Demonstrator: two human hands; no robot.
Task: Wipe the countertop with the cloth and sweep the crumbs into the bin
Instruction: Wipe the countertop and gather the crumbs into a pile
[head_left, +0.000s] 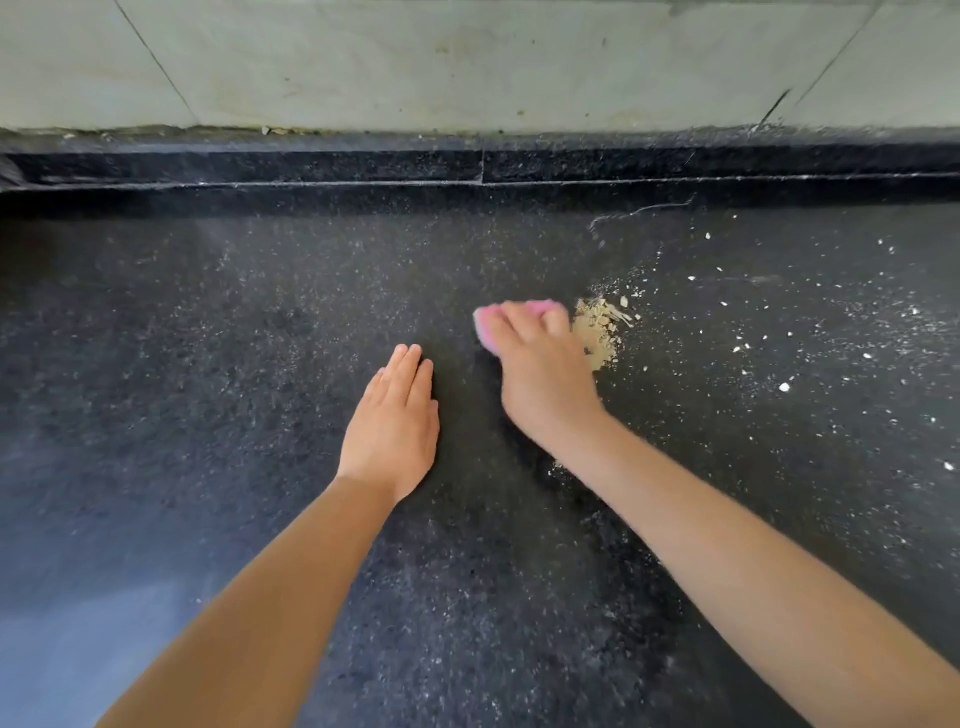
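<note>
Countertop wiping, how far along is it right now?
Early to midway. Done: the countertop left of the hands shows no crumbs. In hand: the right hand grips the pink cloth beside a tan crumb pile; the left hand lies flat. Left: white crumbs scattered to the right. No bin is in view.

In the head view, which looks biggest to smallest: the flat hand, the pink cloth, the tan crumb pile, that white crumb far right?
1. Left hand, lying flat on the countertop.
2. Pink cloth and tan crumb pile: unsure, since the right hand covers much of the cloth.
3. White crumb, smallest by far.
</note>
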